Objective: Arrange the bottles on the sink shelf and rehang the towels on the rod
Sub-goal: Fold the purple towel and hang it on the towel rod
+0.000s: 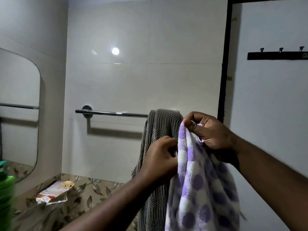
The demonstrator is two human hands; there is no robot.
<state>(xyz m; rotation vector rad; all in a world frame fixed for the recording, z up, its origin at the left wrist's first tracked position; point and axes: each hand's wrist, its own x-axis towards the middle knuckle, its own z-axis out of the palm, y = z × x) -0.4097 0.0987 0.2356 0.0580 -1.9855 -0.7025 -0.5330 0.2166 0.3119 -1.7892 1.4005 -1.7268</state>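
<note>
— What have your hands got?

— My right hand [211, 132] is clenched round the top corner of the spotted towel [200, 189], purple and white, with the thumb pressed over the bunched cloth. My left hand [158, 157] sits lower, at about 8 o'clock from the right one, its fingers curled in and pinching the same towel's left edge. The cloth hangs from both grips toward 6 o'clock and runs off the bottom of the view.

— And the rod?

— The rod [113, 113] runs along the tiled wall from 9 o'clock toward the middle. Its left stretch is bare chrome. The grey towel [160, 127] is draped over its right end and hangs straight down, just behind my left hand. The spotted towel is in front of the grey one, held off the rod.

— Any bottles?

— One green bottle [6, 189] at 8 o'clock, blurred at the frame's edge, below the mirror [18, 105]. A crumpled packet [55, 192] lies on the leaf-patterned ledge [93, 187] at 7 o'clock. A black hook rack [276, 55] is on the wall at 2 o'clock.
</note>
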